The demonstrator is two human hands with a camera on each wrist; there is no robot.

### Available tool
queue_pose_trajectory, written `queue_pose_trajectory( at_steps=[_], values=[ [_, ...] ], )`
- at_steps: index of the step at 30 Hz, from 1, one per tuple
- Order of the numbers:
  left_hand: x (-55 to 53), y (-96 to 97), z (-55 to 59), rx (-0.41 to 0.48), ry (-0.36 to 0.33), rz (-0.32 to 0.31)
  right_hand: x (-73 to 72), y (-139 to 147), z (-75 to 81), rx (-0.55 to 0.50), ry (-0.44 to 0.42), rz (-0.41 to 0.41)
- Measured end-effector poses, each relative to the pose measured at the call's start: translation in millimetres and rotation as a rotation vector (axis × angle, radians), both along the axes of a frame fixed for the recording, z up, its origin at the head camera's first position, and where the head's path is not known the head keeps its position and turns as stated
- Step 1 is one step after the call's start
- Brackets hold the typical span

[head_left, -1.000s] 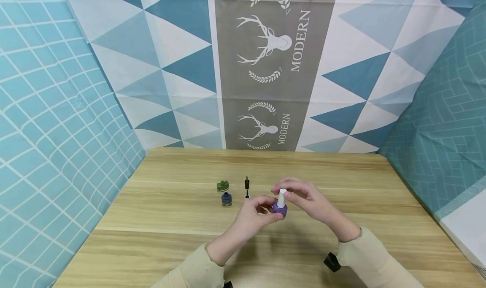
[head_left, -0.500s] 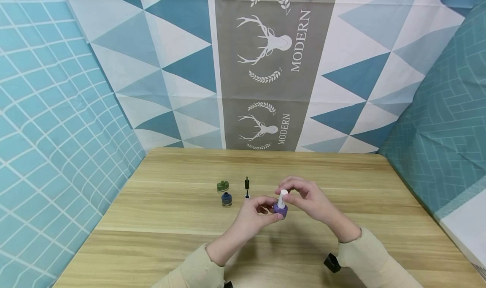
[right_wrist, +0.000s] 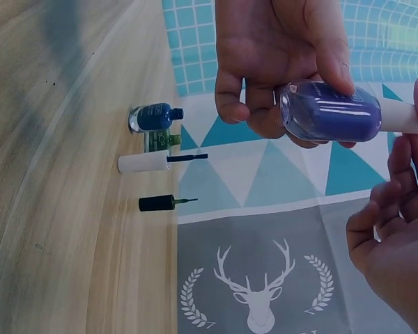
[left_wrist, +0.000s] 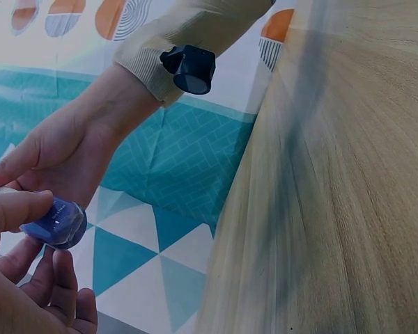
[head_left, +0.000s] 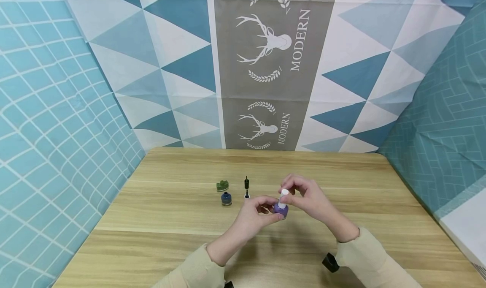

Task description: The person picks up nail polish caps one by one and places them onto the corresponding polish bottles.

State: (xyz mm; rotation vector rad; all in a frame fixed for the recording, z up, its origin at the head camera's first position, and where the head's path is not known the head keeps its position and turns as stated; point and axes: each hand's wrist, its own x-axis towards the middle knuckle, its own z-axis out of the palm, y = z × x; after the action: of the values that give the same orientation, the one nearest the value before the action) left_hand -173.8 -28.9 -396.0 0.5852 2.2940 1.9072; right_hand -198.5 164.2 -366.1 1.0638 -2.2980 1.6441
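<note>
My left hand [head_left: 253, 215] holds a purple nail polish bottle [head_left: 281, 210] by its glass body, above the table. The fingers of my right hand [head_left: 309, 197] pinch the white cap [head_left: 284, 197], which sits on the bottle's neck and leans a little to the right. In the right wrist view the purple bottle [right_wrist: 331, 111] lies between left thumb and fingers, its white cap [right_wrist: 401, 116] reaching to the right hand [right_wrist: 397, 223]. From the left wrist, the bottle [left_wrist: 59, 224] shows with its base outward, and the cap is mostly hidden behind the left thumb.
On the wooden table [head_left: 159, 220], an uncapped blue polish bottle [head_left: 226, 199] stands just in front of a green one [head_left: 222, 186]. Right of them, a black cap [head_left: 247, 183] and a white cap [right_wrist: 143, 163] stand with their brushes up. Patterned cloth hangs behind.
My right hand has shifted slightly right, its fingers drawing closer round the white cap. The cap leans a bit more to the right; the left hand stays nearly still.
</note>
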Motion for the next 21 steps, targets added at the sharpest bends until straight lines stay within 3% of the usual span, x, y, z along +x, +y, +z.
queue_pose_trajectory(
  at_steps=[13, 21],
  values=[
    [-1.4, 0.8, -1.8, -0.003, -0.013, -0.002, 0.9, -3.6, 2.8, -0.035, 0.0, -0.006],
    [-1.8, 0.1, -2.1, -0.015, 0.023, 0.002, 2.8, -0.7, 3.5, 0.059, -0.021, 0.014]
  ],
)
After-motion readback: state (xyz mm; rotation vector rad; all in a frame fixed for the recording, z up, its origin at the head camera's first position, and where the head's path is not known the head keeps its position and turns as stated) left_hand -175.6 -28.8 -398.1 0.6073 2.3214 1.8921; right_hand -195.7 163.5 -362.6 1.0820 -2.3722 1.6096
